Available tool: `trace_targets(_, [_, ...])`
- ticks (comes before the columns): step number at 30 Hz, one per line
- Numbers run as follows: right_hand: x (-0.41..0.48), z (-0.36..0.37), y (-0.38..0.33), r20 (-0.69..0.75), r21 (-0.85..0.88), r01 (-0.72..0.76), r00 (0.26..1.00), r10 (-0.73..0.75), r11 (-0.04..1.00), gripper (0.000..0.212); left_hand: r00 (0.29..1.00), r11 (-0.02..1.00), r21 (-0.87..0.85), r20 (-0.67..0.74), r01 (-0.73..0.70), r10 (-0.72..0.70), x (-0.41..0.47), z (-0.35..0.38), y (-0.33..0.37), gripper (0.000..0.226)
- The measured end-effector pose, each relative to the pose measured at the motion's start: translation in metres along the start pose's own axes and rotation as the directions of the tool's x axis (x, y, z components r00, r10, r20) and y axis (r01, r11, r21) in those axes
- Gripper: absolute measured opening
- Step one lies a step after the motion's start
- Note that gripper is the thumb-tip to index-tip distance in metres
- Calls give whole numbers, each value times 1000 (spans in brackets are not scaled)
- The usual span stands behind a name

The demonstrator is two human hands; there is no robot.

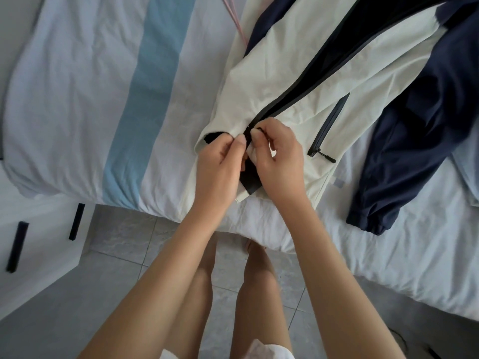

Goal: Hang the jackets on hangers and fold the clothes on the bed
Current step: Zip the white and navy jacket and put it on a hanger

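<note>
A white jacket (pixel 305 73) with navy sleeves and a black front zipper lies spread on the bed (pixel 77 86), its hem toward me. My left hand (pixel 220 164) pinches the left front edge at the bottom of the zipper. My right hand (pixel 280 161) pinches the right front edge and the zipper end right beside it. The two hands nearly touch over the dark zipper strip. One navy sleeve (pixel 404 156) trails off to the right toward the bed's edge. A pink hanger (pixel 239 27) pokes out at the top, partly under the jacket.
The bed's cover is white with a light blue stripe (pixel 145 86). A white cabinet with dark handles (pixel 18 244) stands at the left. Grey floor tiles (pixel 124 244) and my own legs are below the bed's edge.
</note>
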State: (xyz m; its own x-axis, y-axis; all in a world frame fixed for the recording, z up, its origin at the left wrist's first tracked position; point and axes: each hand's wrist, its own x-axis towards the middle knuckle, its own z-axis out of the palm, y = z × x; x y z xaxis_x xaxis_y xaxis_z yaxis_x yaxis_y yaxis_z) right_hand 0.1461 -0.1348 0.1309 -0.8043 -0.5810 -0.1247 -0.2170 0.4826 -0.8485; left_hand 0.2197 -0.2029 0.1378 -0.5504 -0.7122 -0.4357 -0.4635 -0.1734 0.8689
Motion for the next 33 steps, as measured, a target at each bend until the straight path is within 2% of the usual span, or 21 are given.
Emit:
trace_targets(2, [-4,-9,-2,51,6,21,998,-21,1000,17,997,999,-51,77,16,-12,-5,-6,1,42])
trace_targets(7, [-12,-30,-4,110,156,-106,990,90,982,23,980,983,-172,197,63,-29,-12,-12,12,29])
trace_targets(11, [-15,-37,-11,98,207,-129,989,110,970,28,972,963,-220,205,157,-112,-23,-7,21,24])
trace_targets(14, [-16,-42,-19,113,266,-153,985,127,952,27,976,947,-272,176,171,-126,-30,-7,27,19])
trace_targets(18, [-20,-50,-30,151,442,-188,979,134,877,25,970,887,-413,206,207,-130,-38,-11,39,22])
trace_targets(21, [-24,-54,-41,154,534,-212,976,153,818,23,970,885,-425,220,191,-104,-43,-11,50,19])
trace_targets(24, [-30,-67,-60,142,574,-212,977,158,791,24,975,881,-442,207,171,-85,-53,-13,70,20])
trace_targets(33, [-58,-156,-148,-10,570,-32,999,46,821,27,964,858,-510,255,64,80,-114,-9,169,24])
